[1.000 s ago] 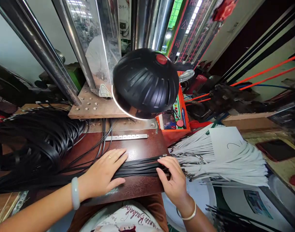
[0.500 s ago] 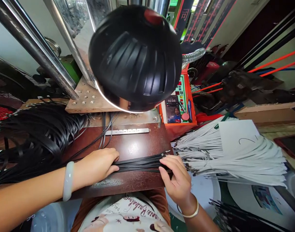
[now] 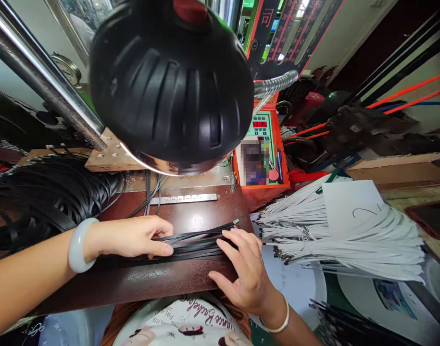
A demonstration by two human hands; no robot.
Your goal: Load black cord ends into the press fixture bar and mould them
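Note:
A loose bundle of flat black cords (image 3: 196,247) lies across the brown work board (image 3: 162,278), its small light end piece near the right edge. My left hand (image 3: 144,238), with a pale bangle at the wrist, is closed around the bundle, thumb over the top. At the bundle's right ends, my right hand (image 3: 243,262) has its fingers spread and its thumb held away. Its fingertips rest on or just above the cords and partly hide their ends. Behind the bundle lies a slotted metal strip (image 3: 183,198).
A black lamp head (image 3: 172,91) hangs low over the board, below metal posts. Black cords (image 3: 61,197) are heaped at left. White cords (image 3: 349,240) under a paper sheet (image 3: 353,199) lie at right. An orange control box (image 3: 282,168) stands behind.
My right hand has opened wider and shifted left along the cords. My left hand has moved slightly left, its thumb now over the bundle. The cords are more fanned out; the view has shifted.

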